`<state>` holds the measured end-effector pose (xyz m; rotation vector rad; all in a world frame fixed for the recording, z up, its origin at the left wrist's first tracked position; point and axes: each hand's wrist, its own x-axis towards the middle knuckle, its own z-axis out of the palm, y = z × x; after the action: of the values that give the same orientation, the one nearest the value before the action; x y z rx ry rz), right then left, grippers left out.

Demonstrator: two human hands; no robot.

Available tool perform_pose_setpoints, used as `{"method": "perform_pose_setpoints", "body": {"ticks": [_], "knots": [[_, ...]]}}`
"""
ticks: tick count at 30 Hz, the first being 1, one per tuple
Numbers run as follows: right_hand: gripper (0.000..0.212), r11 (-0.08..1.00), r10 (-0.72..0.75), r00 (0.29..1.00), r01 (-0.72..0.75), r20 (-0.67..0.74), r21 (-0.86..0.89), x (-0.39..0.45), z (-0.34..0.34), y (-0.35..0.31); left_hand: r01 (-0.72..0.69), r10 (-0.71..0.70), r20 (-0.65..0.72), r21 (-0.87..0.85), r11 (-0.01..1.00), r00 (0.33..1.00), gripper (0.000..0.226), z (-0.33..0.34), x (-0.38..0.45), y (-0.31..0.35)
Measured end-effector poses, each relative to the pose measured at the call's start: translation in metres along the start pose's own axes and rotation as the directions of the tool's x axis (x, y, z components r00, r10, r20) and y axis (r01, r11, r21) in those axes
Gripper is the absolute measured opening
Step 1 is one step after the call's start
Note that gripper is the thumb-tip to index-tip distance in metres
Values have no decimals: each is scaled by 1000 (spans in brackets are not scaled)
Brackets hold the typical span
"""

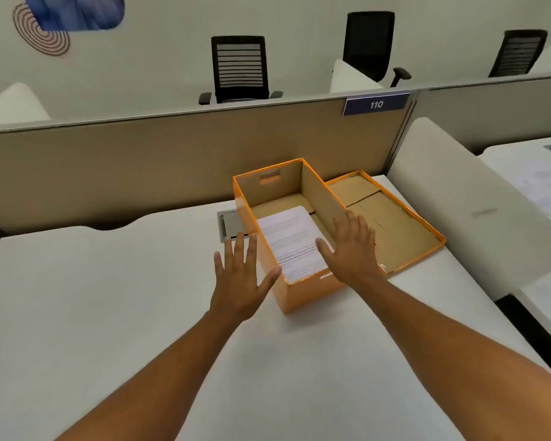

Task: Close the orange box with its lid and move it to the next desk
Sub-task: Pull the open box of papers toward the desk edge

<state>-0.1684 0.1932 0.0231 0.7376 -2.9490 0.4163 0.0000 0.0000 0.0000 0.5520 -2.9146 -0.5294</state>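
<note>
I see the box standing open on the white surface, with papers inside, and its long axis runs away from me, a little to the left. The lid lies upside down just beside the box on its right side, touching it I think, though my hand hides the contact. My right hand is spread flat and empty over the right wall, so it is the nearer one to the lid. My left hand is also open and holds nothing, at the left wall near the front corner. The next desk lies further right, behind the divider.
</note>
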Motion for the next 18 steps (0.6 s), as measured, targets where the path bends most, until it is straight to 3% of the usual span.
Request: {"method": "perform_pose_setpoints", "body": {"ticks": [3, 7, 10, 12, 13, 15, 18], "knots": [[78, 994, 92, 995, -94, 42, 60, 24, 0, 19, 132, -114, 85, -246, 960, 990, 99, 15, 17, 12], [86, 969, 187, 971, -208, 152, 133, 46, 9, 42, 304, -225, 208, -551, 777, 952, 98, 31, 33, 33], [54, 936, 253, 942, -296, 220, 190, 62, 14, 56, 502, -371, 345, -684, 529, 862, 98, 36, 46, 42], [30, 920, 270, 933, -323, 239, 221, 71, 15, 64, 600, -435, 441, -717, 355, 785, 87, 39, 50, 43], [28, 907, 269, 924, -338, 271, 253, 75, 15, 68, 613, -440, 466, -734, 293, 768, 74, 41, 52, 41], [28, 866, 239, 900, -368, 364, 340, 78, 18, 76, 599, -438, 457, -753, 273, 774, 43, 40, 54, 40], [25, 812, 177, 875, -389, 451, 436, 69, 27, 77, 542, -462, 374, -781, 309, 804, 44, 37, 50, 40]]}}
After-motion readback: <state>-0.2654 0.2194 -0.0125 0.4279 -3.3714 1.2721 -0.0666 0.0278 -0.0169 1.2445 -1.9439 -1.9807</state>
